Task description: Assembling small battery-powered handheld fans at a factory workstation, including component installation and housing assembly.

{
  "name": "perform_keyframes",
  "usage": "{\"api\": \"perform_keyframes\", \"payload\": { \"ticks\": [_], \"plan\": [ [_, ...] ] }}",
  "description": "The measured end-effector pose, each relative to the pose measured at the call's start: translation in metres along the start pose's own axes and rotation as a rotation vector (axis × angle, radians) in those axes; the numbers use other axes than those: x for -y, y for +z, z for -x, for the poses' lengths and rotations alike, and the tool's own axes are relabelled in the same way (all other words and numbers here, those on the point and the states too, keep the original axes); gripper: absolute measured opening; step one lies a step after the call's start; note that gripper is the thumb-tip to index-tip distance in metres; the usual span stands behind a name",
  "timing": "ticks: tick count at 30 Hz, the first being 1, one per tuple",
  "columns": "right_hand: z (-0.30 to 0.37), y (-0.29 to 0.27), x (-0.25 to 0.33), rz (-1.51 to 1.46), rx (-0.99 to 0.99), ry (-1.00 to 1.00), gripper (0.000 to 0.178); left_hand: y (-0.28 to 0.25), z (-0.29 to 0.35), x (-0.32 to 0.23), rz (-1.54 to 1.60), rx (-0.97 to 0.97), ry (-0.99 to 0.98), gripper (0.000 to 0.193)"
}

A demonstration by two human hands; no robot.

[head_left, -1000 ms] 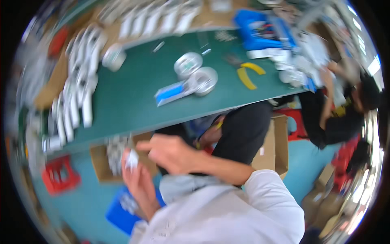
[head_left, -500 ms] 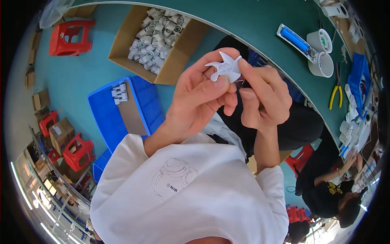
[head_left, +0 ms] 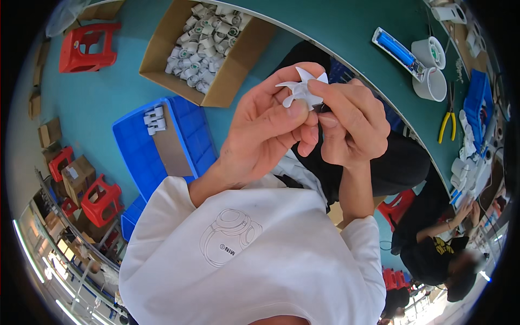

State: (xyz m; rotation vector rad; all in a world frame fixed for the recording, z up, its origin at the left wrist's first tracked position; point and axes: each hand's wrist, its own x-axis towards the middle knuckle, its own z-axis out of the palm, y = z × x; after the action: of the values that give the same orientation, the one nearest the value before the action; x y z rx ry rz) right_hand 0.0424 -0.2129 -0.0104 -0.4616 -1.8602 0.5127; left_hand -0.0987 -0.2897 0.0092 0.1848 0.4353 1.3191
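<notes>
A small white fan blade wheel [head_left: 299, 93] with curved blades is held up in front of my chest. My left hand [head_left: 265, 122] pinches it between thumb and fingers from the left. From the right, my right hand [head_left: 355, 122] closes on the same wheel, its index finger lying over the blades near the hub and its thumb just below. A small dark part [head_left: 319, 108] shows between the fingertips under the wheel; most of it is hidden, so I cannot tell what it is.
A cardboard box [head_left: 230, 81] of white cylindrical parts stands beyond my left hand, near a blue crate [head_left: 135, 146]. On the green table [head_left: 346, 27] lie a white casing with a blue cell [head_left: 394, 49], white cups [head_left: 430, 85] and yellow-handled pliers [head_left: 448, 125]. A co-worker [head_left: 433, 260] sits at right.
My right index finger has slid from a blade's edge in over the wheel toward its hub, and the right thumb has come closer beneath. My left hand keeps its pinch. The view has shifted slightly.
</notes>
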Motion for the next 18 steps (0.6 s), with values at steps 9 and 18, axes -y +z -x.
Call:
{"api": "perform_keyframes", "payload": {
  "ticks": [9, 18],
  "plan": [
    [0.0010, -0.0018, -0.0046, -0.070, 0.059, -0.045, 0.025, 0.0011, -0.0004, -0.0033, 0.014, -0.015, -0.013, 0.047],
    [-0.0026, -0.0006, -0.0082, -0.079, 0.064, -0.064, 0.025, -0.0027, -0.0024, -0.0042, -0.018, 0.003, 0.004, 0.054]
  ]
}}
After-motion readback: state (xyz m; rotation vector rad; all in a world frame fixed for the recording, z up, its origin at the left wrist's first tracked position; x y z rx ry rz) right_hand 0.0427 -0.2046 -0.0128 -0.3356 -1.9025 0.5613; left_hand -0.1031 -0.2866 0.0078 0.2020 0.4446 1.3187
